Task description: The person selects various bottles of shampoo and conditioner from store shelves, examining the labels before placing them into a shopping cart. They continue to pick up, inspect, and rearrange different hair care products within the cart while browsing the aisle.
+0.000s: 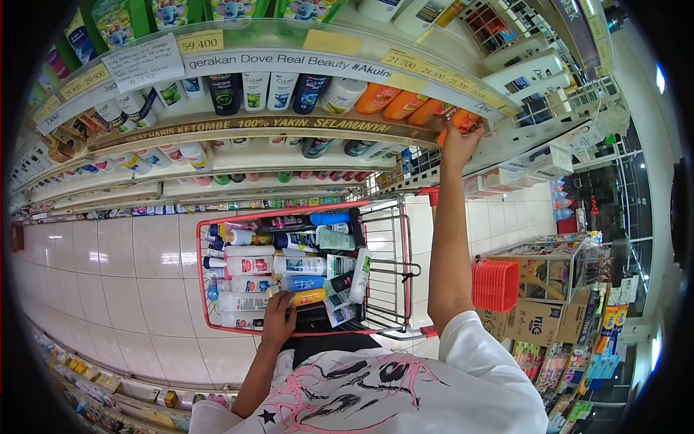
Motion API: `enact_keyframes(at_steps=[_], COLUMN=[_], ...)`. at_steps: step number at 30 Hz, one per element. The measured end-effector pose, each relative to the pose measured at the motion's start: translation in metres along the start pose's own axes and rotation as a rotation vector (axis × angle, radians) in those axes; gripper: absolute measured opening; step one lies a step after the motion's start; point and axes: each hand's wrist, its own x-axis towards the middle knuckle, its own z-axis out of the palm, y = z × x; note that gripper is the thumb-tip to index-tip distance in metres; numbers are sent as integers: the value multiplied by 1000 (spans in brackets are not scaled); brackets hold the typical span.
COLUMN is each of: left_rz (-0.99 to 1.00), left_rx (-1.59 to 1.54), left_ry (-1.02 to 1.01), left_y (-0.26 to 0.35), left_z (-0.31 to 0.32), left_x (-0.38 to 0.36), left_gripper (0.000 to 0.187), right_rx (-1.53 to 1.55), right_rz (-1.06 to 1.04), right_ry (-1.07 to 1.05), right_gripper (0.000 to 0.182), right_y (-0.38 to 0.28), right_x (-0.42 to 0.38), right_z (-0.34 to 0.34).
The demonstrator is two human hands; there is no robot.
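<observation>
My right hand reaches up to the shelf, its fingers wrapped round an orange bottle at the right end of a row of orange bottles. Down at the near side of the shopping cart, my left hand rests on the bottles, its fingers curled by a yellow bottle. Whether it grips that bottle is hard to tell. Many bottles and tubes, mostly white and blue, fill the cart, with a white and green bottle lying on top at the right.
Shelves of shampoo bottles with price labels span the top. Red stacked baskets stand at the right beside cardboard boxes. Tiled floor lies left of the cart, and another stocked shelf runs along the lower left.
</observation>
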Motion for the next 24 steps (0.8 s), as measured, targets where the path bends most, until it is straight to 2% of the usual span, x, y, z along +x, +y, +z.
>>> enact_keyframes(at_steps=[8, 10, 11, 14, 17, 19, 24], left_rz=[-18, -10, -11, 3, 5, -2, 47], left_rx=[-15, -22, -22, -12, -3, -5, 43], left_ry=[6, 16, 16, 23, 26, 25, 47], left_y=[0, -1, -2, -4, -4, -3, 10], left_z=[1, 1, 2, 4, 4, 4, 5], left_x=[0, 0, -1, -1, -1, 0, 30], left_gripper=[33, 33, 33, 33, 34, 34, 33], right_rx=[-94, 174, 174, 101, -79, -352, -243], right_rz=[18, 69, 70, 54, -63, -57, -101], right_ry=[41, 39, 38, 50, 59, 16, -71], right_gripper=[73, 70, 70, 70, 66, 61, 62], right_y=[-2, -5, -6, -5, -15, -22, 10], right_x=[9, 9, 8, 9, 6, 3, 13], right_z=[2, 2, 2, 2, 4, 1, -8])
